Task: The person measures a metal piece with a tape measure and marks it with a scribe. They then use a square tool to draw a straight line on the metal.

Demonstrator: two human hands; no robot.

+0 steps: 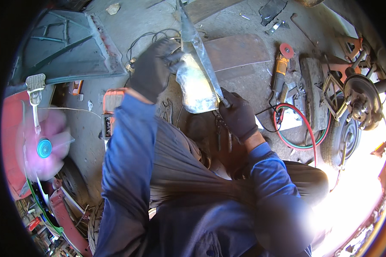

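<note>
A bent, shiny piece of sheet metal [196,85] with a folded ridge and a narrow upper end is held tilted in front of me. My right hand [239,116], in a dark glove, is closed round its lower right corner. At its left edge is my left hand [152,70], also in a dark glove and blurred by motion. The left fingers curl against the metal's edge, their tips partly hard to make out. Below the piece, locking pliers [167,110] lie on the floor by my left knee, and further hand tools [221,128] lie between my legs.
A flat brown metal sheet [238,51] lies beyond my hands. Rightward are an orange angle grinder [281,64], a red hose [309,128], a wheel [347,139] and a brake hub [362,100]. Leftward stand a spinning fan [45,145], an orange-grey case [114,103] and a vehicle panel [64,47].
</note>
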